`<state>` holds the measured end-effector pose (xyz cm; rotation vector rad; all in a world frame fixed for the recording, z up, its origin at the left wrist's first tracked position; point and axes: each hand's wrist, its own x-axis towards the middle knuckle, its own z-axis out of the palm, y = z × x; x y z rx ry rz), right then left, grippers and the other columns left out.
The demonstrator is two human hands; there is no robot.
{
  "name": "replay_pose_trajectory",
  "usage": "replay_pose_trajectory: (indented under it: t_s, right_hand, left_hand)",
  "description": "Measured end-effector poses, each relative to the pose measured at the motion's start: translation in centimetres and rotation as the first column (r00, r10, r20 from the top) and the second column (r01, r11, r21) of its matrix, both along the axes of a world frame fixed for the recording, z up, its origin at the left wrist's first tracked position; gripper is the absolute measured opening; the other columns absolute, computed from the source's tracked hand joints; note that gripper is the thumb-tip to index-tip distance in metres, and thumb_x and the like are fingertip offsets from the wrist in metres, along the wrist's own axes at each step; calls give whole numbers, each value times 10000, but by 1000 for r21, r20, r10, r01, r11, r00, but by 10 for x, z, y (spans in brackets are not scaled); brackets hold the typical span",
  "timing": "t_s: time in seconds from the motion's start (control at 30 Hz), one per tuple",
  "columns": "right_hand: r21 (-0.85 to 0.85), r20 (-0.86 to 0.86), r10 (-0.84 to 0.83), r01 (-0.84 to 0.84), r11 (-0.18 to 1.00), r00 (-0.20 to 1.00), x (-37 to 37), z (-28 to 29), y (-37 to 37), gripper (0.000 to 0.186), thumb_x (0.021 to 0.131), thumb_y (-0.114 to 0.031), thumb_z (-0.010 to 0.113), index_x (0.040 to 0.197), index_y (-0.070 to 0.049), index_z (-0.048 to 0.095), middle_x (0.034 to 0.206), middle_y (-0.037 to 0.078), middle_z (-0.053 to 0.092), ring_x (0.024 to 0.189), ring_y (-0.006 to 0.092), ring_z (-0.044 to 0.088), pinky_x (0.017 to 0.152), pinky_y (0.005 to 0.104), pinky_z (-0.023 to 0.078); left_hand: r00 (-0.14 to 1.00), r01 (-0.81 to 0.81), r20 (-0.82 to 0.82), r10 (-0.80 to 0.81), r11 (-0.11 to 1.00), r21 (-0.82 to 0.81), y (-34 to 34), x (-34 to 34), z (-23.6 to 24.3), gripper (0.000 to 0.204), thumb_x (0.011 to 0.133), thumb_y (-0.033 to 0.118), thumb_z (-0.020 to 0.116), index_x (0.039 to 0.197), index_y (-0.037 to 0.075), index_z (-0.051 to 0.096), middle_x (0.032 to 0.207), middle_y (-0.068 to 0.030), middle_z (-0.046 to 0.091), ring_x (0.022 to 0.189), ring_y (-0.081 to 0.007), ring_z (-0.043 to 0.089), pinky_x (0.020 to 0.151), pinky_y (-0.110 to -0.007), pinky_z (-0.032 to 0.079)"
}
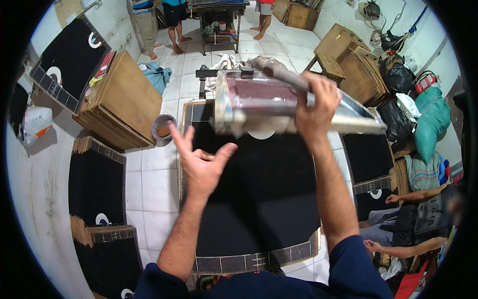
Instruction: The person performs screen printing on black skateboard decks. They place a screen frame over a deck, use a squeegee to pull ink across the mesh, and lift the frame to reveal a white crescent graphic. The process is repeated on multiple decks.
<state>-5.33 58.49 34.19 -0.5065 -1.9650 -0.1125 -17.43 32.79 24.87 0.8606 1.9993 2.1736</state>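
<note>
A printing screen (284,124) with a pale wooden frame and dark red mesh is tilted up over the far end of a board. On that board lies black fabric (254,184), with part of a white printed shape (261,134) showing below the frame. My right hand (318,102) is closed around a grey squeegee (284,75), blurred by motion, at the right part of the screen. Whether that hand also touches the frame, I cannot tell. My left hand (201,167) is raised above the fabric's left side, fingers apart, holding nothing.
A small bucket (162,130) stands left of the board, beside stacked boards (122,99). More boards with black fabric (97,182) line the left; others (368,159) lie right. A seated person (413,219) is at lower right. People stand by a far table (219,22).
</note>
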Motion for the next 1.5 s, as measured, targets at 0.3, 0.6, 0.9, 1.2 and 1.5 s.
replay_pose_trajectory:
  t_s: [0.3, 0.6, 0.9, 1.2, 1.5]
  right_hand:
    - [-137, 91, -75, 87, 987, 993, -60, 105, 64, 365, 914, -204, 766, 1274, -176, 717, 1151, 73, 739, 1153, 320, 651, 1068, 524, 408]
    - [-221, 132, -83, 111, 969, 988, -78, 134, 89, 443, 886, -313, 831, 1300, -186, 735, 1123, 119, 792, 1076, 310, 748, 975, 458, 548]
    - [-157, 174, -117, 145, 977, 978, -86, 147, 104, 531, 864, -440, 852, 1272, -118, 747, 1133, 130, 803, 1036, 279, 764, 926, 395, 558]
    - [-91, 160, -94, 109, 990, 983, -94, 149, 130, 487, 900, -426, 801, 1336, -224, 724, 1154, 119, 796, 1124, 324, 744, 1008, 483, 531]
    - [-62, 136, -110, 119, 991, 985, -93, 141, 111, 502, 882, -369, 769, 1363, -245, 700, 1235, 125, 767, 1209, 339, 699, 1047, 542, 466]
  left_hand:
    - [928, 106, 219, 302, 348, -932, -326, 25, -349, 452, 1023, 399, 603, 1095, -29, 729, 1098, -289, 738, 982, -474, 714, 882, -550, 552]
    - [766, 287, 198, 611, -49, -957, -416, 219, -400, 357, 1018, 351, 574, 1083, 45, 745, 1038, -229, 763, 910, -441, 730, 819, -548, 578]
    - [751, 41, -37, 659, -102, -994, -469, 279, -413, 277, 1005, 299, 603, 1120, 93, 748, 1000, -180, 778, 869, -390, 743, 774, -521, 601]
    - [829, -408, -270, 490, 200, -891, -455, 208, -302, 139, 966, 143, 713, 941, 11, 747, 899, -215, 727, 894, -464, 684, 808, -552, 538]
    - [565, -804, -594, 573, 546, -237, -223, 9, -88, 179, 932, 99, 785, 850, -22, 682, 816, -157, 657, 782, -354, 631, 694, -453, 488]
